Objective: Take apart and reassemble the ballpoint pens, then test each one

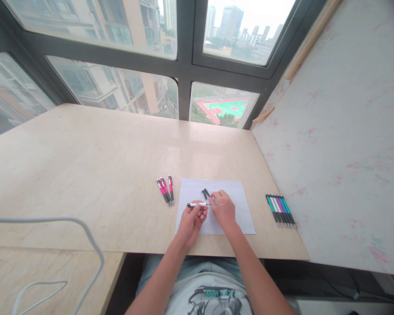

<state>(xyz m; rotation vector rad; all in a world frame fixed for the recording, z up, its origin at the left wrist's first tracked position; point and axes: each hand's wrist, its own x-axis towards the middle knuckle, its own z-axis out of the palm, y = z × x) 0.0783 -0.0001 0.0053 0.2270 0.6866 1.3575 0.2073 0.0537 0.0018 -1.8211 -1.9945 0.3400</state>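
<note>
Lower centre, our left hand [192,218] pinches a slim white-and-black pen [198,204] between fingertips; right hand [223,209] gripping? We can't tell!

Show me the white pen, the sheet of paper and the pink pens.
White pen [202,204]: head view, on its white barrel.
Sheet of paper [243,216]: head view, bare right part.
Pink pens [165,188]: head view, middle pen's barrel.

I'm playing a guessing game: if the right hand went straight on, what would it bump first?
Probably the black pieces on the paper, but the right hand might pass above them.
</note>
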